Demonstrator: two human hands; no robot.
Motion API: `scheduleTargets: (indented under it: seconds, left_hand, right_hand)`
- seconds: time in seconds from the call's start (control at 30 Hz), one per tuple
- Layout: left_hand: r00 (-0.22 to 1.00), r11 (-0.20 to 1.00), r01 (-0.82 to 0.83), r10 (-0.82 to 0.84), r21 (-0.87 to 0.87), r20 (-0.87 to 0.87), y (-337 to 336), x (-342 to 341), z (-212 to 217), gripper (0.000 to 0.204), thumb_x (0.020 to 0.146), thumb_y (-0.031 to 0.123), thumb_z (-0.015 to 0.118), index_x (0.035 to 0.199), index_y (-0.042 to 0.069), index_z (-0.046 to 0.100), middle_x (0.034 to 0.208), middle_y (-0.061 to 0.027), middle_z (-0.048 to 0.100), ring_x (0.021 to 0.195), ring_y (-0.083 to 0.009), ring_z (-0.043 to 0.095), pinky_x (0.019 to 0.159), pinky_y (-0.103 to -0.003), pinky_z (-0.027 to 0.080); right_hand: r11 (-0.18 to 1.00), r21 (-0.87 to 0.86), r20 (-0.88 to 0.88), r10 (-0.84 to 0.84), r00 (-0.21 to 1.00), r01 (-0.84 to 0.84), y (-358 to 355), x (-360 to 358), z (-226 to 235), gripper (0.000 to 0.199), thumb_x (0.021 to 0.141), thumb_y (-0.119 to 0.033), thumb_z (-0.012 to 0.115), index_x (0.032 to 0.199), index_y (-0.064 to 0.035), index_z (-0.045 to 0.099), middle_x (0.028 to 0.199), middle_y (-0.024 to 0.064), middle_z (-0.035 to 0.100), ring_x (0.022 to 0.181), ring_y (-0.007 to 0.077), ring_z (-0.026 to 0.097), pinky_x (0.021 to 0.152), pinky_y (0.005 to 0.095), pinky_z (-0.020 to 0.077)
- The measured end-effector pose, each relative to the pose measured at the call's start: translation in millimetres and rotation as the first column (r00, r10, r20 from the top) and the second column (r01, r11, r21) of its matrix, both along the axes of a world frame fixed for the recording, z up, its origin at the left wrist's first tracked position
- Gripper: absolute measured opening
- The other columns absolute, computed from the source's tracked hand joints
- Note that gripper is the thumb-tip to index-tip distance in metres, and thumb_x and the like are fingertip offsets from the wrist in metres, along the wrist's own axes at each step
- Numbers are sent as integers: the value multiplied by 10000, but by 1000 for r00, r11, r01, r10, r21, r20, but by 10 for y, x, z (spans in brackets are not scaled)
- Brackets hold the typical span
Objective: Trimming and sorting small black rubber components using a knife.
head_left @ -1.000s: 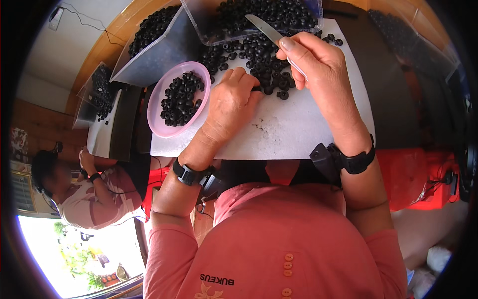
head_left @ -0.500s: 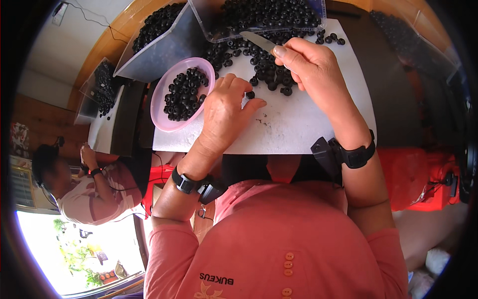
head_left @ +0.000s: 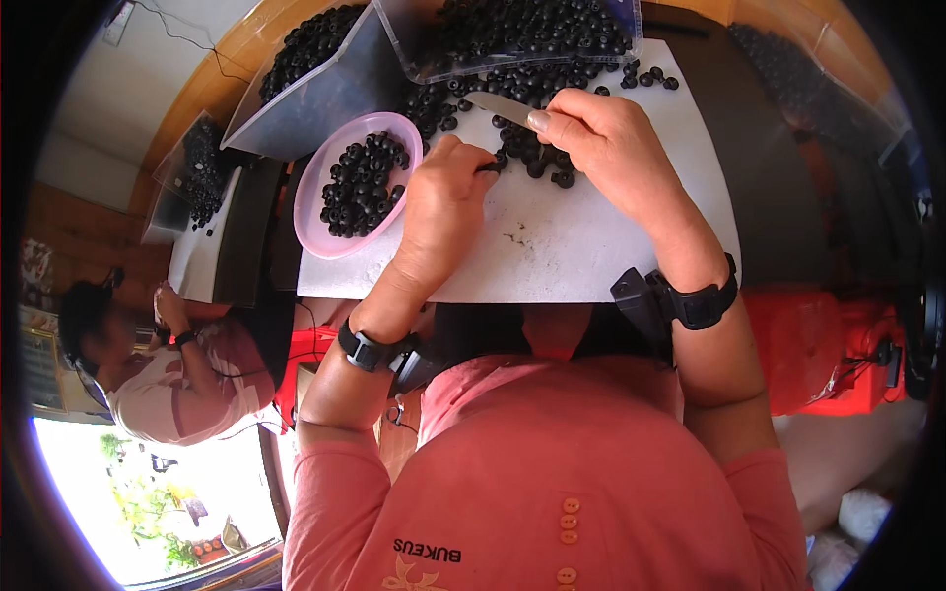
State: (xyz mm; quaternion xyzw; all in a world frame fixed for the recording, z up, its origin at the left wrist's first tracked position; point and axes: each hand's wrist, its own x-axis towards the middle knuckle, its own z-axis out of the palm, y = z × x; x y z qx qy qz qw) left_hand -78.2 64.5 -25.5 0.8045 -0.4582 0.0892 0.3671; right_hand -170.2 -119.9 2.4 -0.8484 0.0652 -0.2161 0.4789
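Note:
Between the thumb and fingers of my left hand (head_left: 443, 207) is a small round black piece (head_left: 490, 166), partly hidden by the fingertips. My right hand (head_left: 613, 153) grips a knife (head_left: 500, 106) whose short metal blade points left, above the left fingers and apart from the piece. Beside my left hand stands an oval pink bowl (head_left: 309, 217) holding many bead-like black pieces with holes. More loose black pieces (head_left: 564, 179) spread over the white board (head_left: 581, 261) beyond and below the blade.
A clear bin (head_left: 517, 71) full of black pieces lies tipped at the board's far edge, with another bin (head_left: 325, 103) to its left. At far left a co-worker (head_left: 187, 384) sits by a second white board (head_left: 205, 261). Red stools (head_left: 788, 345) stand below the table.
My left fingers have closed around a black piece that lay near them on the board. My right hand has lowered the knife slightly toward the left hand.

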Motion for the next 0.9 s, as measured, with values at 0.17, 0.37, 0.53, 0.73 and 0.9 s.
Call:
scheduleTargets:
  seconds: [0.17,0.37,0.53,0.73,0.9]
  left_hand:
    - [439,905,-83,-344,-418,-830,-104,-59,208,179,958,72,614,1053,-58,693,760,-61,647,618,-104,573,516,-226,443]
    - [314,830,-120,-489,-545,-814,-207,-63,202,182,984,61,574,1089,-73,639,849,-99,655,671,-139,597,535,-262,458]
    - [284,804,-115,-537,-584,-795,-217,-56,166,159,988,69,577,1062,-64,621,875,-109,656,684,-151,602,537,-275,463]
    - [272,789,-107,-561,-605,-781,-200,-39,123,144,989,76,580,1026,-57,618,866,-114,655,673,-153,602,532,-274,464]
    - [232,807,-123,-543,-578,-807,-173,-23,131,135,981,72,588,1008,-57,614,845,-119,647,658,-152,595,498,-268,448]
  right_hand:
    - [995,104,21,-12,1000,9,-8,-19,29,323,948,-317,637,797,-32,660,543,49,541,488,146,540,496,316,415]
    - [996,88,33,5,999,-8,-1,22,-18,332,954,-322,622,793,-35,664,535,56,531,483,142,509,491,321,396]
    - [996,91,2,11,1000,-11,4,23,-24,338,954,-306,618,773,-22,653,523,66,500,473,144,462,480,325,366]
    - [996,78,12,48,999,-48,26,10,-6,328,953,-286,614,768,-16,641,519,74,476,475,147,456,478,323,362]
    - [997,-7,11,76,997,-75,21,14,-18,288,977,-261,604,826,-20,652,582,13,499,535,87,437,490,267,344]
